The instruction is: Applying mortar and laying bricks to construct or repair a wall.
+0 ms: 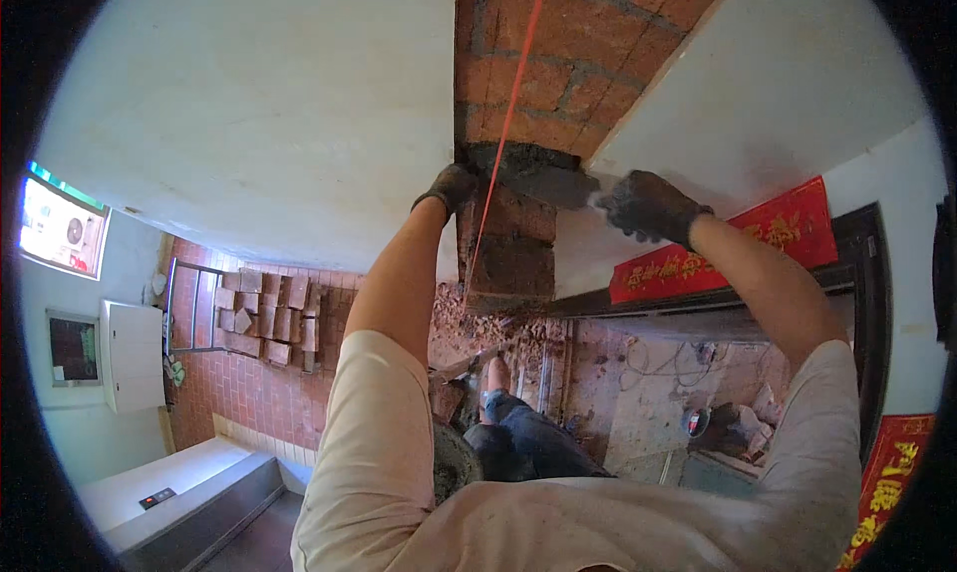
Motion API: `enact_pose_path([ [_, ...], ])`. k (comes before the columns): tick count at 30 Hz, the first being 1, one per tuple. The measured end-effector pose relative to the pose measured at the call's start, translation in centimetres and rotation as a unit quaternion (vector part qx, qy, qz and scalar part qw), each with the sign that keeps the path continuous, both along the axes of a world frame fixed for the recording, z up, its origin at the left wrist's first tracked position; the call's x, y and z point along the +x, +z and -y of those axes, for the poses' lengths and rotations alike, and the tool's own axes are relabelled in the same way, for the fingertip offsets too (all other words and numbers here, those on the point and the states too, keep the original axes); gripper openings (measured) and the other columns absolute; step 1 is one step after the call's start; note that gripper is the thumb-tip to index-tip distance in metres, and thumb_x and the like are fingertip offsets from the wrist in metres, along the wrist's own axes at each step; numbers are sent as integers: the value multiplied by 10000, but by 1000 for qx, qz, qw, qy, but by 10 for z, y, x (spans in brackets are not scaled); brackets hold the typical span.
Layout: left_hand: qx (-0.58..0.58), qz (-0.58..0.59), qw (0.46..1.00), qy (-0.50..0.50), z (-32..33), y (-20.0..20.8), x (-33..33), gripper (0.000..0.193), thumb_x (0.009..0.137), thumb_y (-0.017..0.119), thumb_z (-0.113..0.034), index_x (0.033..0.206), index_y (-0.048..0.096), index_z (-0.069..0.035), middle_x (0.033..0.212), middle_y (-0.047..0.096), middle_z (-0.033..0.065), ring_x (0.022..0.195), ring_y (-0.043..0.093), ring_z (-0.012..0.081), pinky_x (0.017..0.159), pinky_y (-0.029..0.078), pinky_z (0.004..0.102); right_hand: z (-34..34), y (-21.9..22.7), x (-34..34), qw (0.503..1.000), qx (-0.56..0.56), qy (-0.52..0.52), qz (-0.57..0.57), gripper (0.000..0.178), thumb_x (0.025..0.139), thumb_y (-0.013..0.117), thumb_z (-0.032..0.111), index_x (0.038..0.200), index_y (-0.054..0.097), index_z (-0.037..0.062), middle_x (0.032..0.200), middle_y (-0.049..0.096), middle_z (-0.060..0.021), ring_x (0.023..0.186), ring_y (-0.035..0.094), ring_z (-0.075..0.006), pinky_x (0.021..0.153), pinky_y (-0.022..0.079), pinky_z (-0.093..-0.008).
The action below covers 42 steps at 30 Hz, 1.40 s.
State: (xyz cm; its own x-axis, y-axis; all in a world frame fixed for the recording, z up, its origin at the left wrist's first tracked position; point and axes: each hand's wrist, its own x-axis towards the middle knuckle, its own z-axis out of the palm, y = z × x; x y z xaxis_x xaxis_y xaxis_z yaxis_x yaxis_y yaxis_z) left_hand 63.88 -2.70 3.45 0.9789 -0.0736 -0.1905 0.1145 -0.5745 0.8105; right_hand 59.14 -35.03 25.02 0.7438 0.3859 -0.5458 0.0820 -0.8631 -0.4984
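My right hand (650,207), in a dark glove, is closed round the handle of a trowel. The trowel's flat grey blade (558,185) lies along a band of dark wet mortar (518,157) on the brickwork. My left hand (455,186), gloved too, touches the left edge of the brick column (516,213), where the white wall begins; its fingers are mostly hidden. A taut red string (510,104) runs down in front of the bricks, between my two hands. Above the mortar, more red brickwork (558,34) with grey joints fills the gap between the white walls.
Stacked bricks (269,313) lie on the tiled floor at left, beside a metal frame (194,303). Brick rubble (488,333) covers the floor below the column. A red banner (728,241) hangs above a dark door frame (867,303) at right. A mortar-stained bucket (455,462) stands near my legs.
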Motion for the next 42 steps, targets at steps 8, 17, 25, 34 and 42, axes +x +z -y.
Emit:
enact_pose_path([
  [8,134,26,991,0,-5,-17,14,424,839,544,-379,1062,574,-20,1026,625,133,965,561,230,837,435,349,-46,27,-10,980,94,-126,-122,273,827,569,320,725,589,68,510,486,-16,386,447,-130,352,351,-280],
  [17,96,40,995,-9,0,0,0,353,764,537,-333,882,662,-25,965,630,198,938,599,322,808,452,396,-40,14,1,977,116,-99,-148,316,887,474,378,854,579,81,594,491,-9,440,449,-105,358,350,-260],
  [25,236,-17,969,-66,5,17,1,389,798,464,-339,971,642,-40,1043,604,199,1003,568,349,854,445,403,-64,6,-37,994,62,-88,-11,489,865,493,460,598,538,53,462,484,-26,364,454,-143,358,381,-285],
  [34,73,-5,990,118,22,58,-21,382,808,443,-328,998,636,-59,1063,600,184,1018,560,341,869,443,411,-41,-27,-20,991,126,-46,-12,285,861,517,341,834,605,73,548,516,-23,415,478,-103,364,367,-253],
  [42,109,-30,986,119,24,69,-16,383,803,451,-349,1002,639,-82,1074,598,177,1008,567,337,855,448,415,-45,-20,-32,979,126,-154,-41,361,845,547,409,719,547,70,536,497,-11,416,455,-110,396,375,-261],
])
